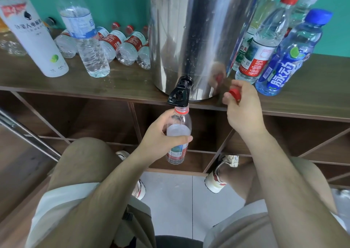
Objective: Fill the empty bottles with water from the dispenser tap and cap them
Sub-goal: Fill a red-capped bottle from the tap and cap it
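Note:
A steel water dispenser (198, 30) stands on a brown shelf top (123, 83), its black tap (180, 94) hanging over the front edge. My left hand (162, 136) grips a clear uncapped bottle (179, 126) with a red neck ring, its mouth right under the tap. My right hand (244, 109) is beside the tap to the right and pinches a red cap (234, 94) in its fingertips. I cannot tell whether water is running.
Several red-labelled bottles (125, 45) lie on the shelf left of the dispenser, beside an upright clear bottle (83, 33) and a white bottle (32, 35). Capped bottles stand to the right, among them a blue one (289, 58). Open wooden compartments (91, 119) lie below.

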### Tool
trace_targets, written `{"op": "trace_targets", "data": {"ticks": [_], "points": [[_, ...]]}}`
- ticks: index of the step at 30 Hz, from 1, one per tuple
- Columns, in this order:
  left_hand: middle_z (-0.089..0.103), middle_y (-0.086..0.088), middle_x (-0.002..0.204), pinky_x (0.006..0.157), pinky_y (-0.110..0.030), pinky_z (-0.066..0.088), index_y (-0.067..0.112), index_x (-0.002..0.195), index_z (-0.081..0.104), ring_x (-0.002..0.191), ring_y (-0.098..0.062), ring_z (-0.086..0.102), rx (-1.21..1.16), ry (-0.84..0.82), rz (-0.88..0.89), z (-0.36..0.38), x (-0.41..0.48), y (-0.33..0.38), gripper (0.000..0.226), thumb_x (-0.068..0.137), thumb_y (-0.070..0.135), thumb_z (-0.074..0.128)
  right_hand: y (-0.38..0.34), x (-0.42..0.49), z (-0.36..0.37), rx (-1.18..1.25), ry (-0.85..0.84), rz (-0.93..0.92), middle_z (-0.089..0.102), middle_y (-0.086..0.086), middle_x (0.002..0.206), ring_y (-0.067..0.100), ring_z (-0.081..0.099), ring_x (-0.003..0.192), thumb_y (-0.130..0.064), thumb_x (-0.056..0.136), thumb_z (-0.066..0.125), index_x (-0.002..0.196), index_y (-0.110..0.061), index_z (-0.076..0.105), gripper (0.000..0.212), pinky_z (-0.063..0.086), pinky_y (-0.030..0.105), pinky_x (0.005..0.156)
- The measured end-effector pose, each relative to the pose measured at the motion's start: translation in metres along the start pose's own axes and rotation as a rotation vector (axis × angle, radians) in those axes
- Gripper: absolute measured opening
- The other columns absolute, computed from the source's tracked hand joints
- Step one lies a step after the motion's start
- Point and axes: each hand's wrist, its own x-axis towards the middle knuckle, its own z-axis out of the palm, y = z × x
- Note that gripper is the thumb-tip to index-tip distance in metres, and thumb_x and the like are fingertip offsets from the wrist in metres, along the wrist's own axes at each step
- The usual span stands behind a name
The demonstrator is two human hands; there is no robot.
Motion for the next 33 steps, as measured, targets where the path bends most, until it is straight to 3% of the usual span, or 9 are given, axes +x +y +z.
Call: {"op": "trace_targets", "data": {"ticks": [4,7,12,16,18,20,25,30,33], "points": [[0.067,0.009,0.119,0.101,-0.048,0.058,0.028,0.133,0.057,0.115,-0.019,0.067,0.012,-0.001,0.002,0.001,0.0,0.001,0.064,0.076,0.034,0.086,0.001,0.004,-0.002,0.046,0.147,-0.018,0.066,-0.001,0.107,0.014,0.068,0.09,-0.02,0.1,0.068,0.113,-0.029,0.055,0.02,0.057,0.025,0.081],[0.067,0.011,0.118,0.1,-0.044,0.059,0.029,0.133,0.056,0.115,-0.016,0.067,0.018,0.001,0.007,0.001,-0.001,0.002,0.065,0.074,0.038,0.084,0.003,0.004,-0.004,0.029,0.197,-0.034,0.064,-0.014,0.095,0.0,0.059,0.078,-0.028,0.098,0.071,0.111,-0.032,0.058,0.019,0.051,0.018,0.078],[0.067,0.014,0.118,0.1,-0.041,0.059,0.031,0.132,0.056,0.114,-0.013,0.067,0.031,0.002,0.015,0.001,0.0,0.0,0.064,0.075,0.038,0.084,0.005,0.004,-0.003,0.047,0.127,0.001,0.071,-0.007,0.095,0.005,0.068,0.086,-0.037,0.098,0.071,0.109,-0.032,0.06,0.016,0.055,0.023,0.082],[0.067,0.015,0.117,0.099,-0.042,0.06,0.032,0.133,0.056,0.114,-0.013,0.067,0.034,-0.001,0.017,0.001,-0.001,0.0,0.067,0.073,0.042,0.083,0.008,0.007,-0.005,0.001,0.066,0.051,0.065,-0.017,0.094,-0.012,0.059,0.082,-0.041,0.092,0.078,0.115,-0.029,0.063,0.029,0.044,0.003,0.073],[0.068,0.015,0.116,0.099,-0.041,0.06,0.031,0.133,0.057,0.114,-0.011,0.067,0.033,-0.002,0.021,0.0,-0.001,0.0,0.066,0.073,0.042,0.083,0.009,0.008,-0.005,-0.049,0.038,0.047,0.064,-0.015,0.096,-0.005,0.06,0.082,-0.034,0.093,0.078,0.125,-0.024,0.065,0.036,0.048,0.009,0.08],[0.068,0.015,0.115,0.098,-0.041,0.06,0.031,0.132,0.057,0.114,-0.011,0.067,0.029,0.0,0.025,0.0,-0.001,0.0,0.065,0.073,0.041,0.084,0.011,0.008,-0.005,-0.126,0.031,0.009,0.066,-0.005,0.1,0.007,0.059,0.085,-0.027,0.095,0.076,0.131,-0.018,0.064,0.039,0.054,0.027,0.088],[0.067,0.017,0.118,0.099,-0.04,0.06,0.033,0.134,0.055,0.115,-0.01,0.066,0.036,0.001,0.026,0.0,0.0,-0.001,0.066,0.075,0.042,0.084,0.012,0.005,-0.002,-0.326,0.04,-0.096,0.069,0.007,0.108,0.03,0.057,0.11,-0.036,0.096,0.074,0.127,-0.015,0.07,0.038,0.05,0.045,0.095],[0.067,0.015,0.118,0.099,-0.043,0.06,0.032,0.134,0.056,0.115,-0.012,0.066,0.032,0.006,0.026,0.0,0.0,-0.001,0.065,0.077,0.036,0.086,0.011,0.004,-0.001,-0.501,0.032,-0.049,0.059,0.009,0.137,0.036,0.045,0.128,-0.049,0.102,0.059,0.137,-0.019,0.063,0.046,0.038,0.048,0.104],[0.066,0.015,0.118,0.1,-0.044,0.059,0.032,0.135,0.055,0.115,-0.013,0.066,0.033,0.007,0.026,0.0,0.0,-0.001,0.065,0.078,0.034,0.086,0.003,-0.004,0.0,-0.366,0.192,-0.208,0.063,0.01,0.128,0.03,0.051,0.121,-0.034,0.108,0.052,0.132,-0.011,0.064,0.035,0.04,0.045,0.102]]}}
